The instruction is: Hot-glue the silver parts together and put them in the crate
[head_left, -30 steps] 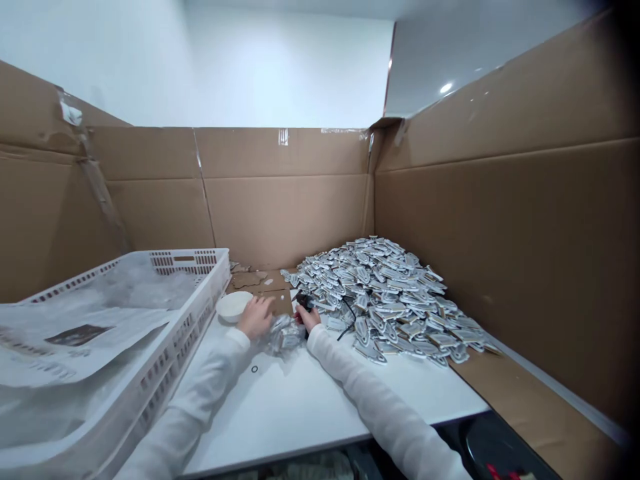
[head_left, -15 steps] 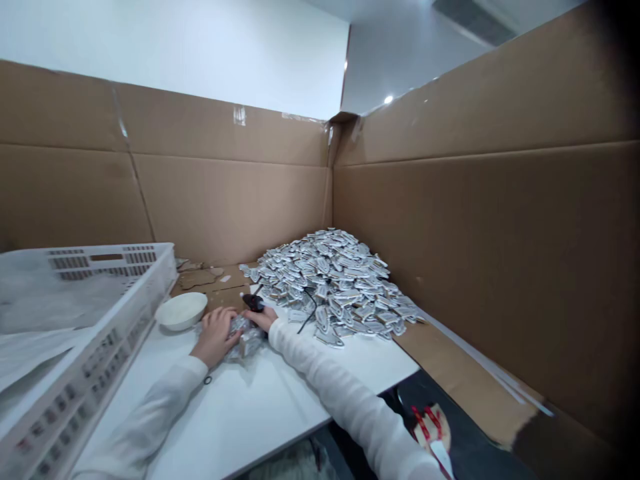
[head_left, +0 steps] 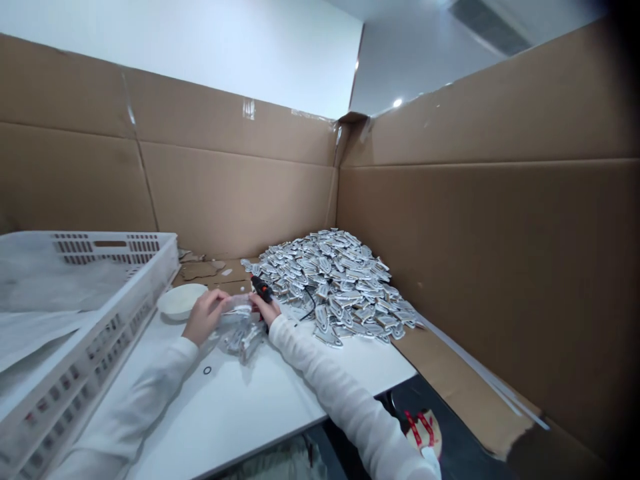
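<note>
since half a second ago both hands have lifted a little off the desk [head_left: 260, 400] and the clear plastic bag [head_left: 240, 327] has come up with them, now stretched between the fingers instead of lying bunched under the palms.

left hand [head_left: 203, 317] pinches the left side of the bag's top edge, fingers closed on the plastic. right hand [head_left: 267, 310] grips the right side of the same edge and also holds a small black and orange tool [head_left: 261, 288] that sticks up toward the far edge of the desk; its thin black cord [head_left: 307, 310] trails off over the nearest silver pieces. the bag holds several silvery flat pieces and hangs down to touch the desk near its middle, just in front of the hands.

a white bowl [head_left: 181, 300] sits just beyond the left hand, near the far left part of the desk and beside the white slotted crate [head_left: 125, 293], which fills the left edge and carries crumpled plastic sheeting [head_left: 45, 300]. a small black ring [head_left: 207, 370] lies on the bare desk below the left wrist. a large heap of silver pieces [head_left: 333, 283] covers the far right corner, spilling onto a cardboard sheet. cardboard walls [head_left: 475, 233] fence in the far and right sides. printing on the pieces is too small to read, and no brand or label is legible anywhere.
</note>
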Motion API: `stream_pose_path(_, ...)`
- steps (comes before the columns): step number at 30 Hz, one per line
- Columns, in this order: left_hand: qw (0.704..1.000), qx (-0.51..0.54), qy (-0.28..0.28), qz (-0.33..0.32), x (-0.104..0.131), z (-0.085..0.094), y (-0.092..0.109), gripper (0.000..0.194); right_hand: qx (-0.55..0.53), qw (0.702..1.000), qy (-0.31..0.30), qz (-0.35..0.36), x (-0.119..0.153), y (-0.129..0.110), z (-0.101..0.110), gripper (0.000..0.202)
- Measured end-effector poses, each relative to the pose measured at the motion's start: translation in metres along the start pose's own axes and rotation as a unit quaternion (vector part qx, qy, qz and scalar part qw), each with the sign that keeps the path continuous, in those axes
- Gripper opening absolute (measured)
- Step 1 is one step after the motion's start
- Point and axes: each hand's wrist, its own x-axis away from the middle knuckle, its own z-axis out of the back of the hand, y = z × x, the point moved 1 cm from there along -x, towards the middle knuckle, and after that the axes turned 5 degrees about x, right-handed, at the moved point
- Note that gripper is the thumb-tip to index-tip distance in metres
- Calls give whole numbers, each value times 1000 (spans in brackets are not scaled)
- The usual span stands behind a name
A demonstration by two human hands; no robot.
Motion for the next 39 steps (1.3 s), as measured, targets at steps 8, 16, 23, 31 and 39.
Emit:
stream_pose_path(8,992,94,59,52,-25,22,21,22,-17,994,-74,-79,1,4,-3,14)
stream_pose_path(16,738,545,396,-48,-82,145,9,33,7,993,-92,-67,2,9,-3,11)
stream_pose_path(23,963,167,184,100,-49,81,-30,37,39,992,-123,-10,2,11,0,14)
stream_pose_path(31,957,-223,79,164,-31,50,-83,9,85,982,-165,19,-3,17,-3,18)
stream_pose_path(39,945,-196,202,167,-37,63,-71,19,79,988,-133,6,1,10,-4,13)
